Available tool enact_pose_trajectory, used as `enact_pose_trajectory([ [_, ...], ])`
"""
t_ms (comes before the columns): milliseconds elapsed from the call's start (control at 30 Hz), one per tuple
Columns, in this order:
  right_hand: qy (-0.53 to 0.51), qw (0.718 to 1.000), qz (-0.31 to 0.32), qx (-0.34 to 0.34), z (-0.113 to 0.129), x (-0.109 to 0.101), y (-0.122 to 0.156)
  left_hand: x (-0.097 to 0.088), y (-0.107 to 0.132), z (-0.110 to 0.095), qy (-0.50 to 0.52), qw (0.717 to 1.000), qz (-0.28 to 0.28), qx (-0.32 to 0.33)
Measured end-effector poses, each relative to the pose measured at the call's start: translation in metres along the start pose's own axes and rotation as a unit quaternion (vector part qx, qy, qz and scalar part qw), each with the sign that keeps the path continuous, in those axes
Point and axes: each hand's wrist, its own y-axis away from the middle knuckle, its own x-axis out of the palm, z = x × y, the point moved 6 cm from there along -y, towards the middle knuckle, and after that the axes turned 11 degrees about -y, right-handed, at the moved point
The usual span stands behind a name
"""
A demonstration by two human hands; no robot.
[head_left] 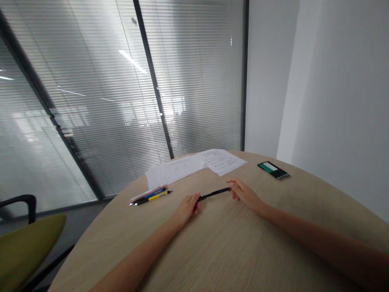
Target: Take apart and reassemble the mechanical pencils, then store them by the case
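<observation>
A slim black pen [213, 193] is held level just above the round wooden table [231, 251], between my two hands. My left hand [187, 207] pinches its left end with closed fingers. My right hand [243, 192] grips its right end, fingers curled round the tip. Both forearms stretch out over the tabletop.
Several coloured pens [150, 195] lie in a bunch to the left. Another set of dark and green pens [274, 170] lies at the right. Printed sheets of paper [194, 165] lie at the far edge. A green chair [27, 239] stands at the left, glass walls with blinds behind.
</observation>
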Motion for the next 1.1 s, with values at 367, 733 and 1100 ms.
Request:
enact_pose_trajectory([
  [367, 0.037, 0.999, 0.002, 0.039, -0.012, -0.004, -0.003, 0.000, 0.000, 0.000, 0.014, 1.000, -0.008, 0.005],
  [733, -0.051, 0.998, 0.016, 0.028, -0.005, 0.001, -0.002, 0.001, -0.001, 0.001, 0.040, 0.999, -0.017, -0.003],
  [1100, 0.024, 0.999, 0.009, 0.032, -0.010, -0.004, -0.003, 0.000, 0.000, -0.001, 0.043, 0.999, -0.014, 0.001],
])
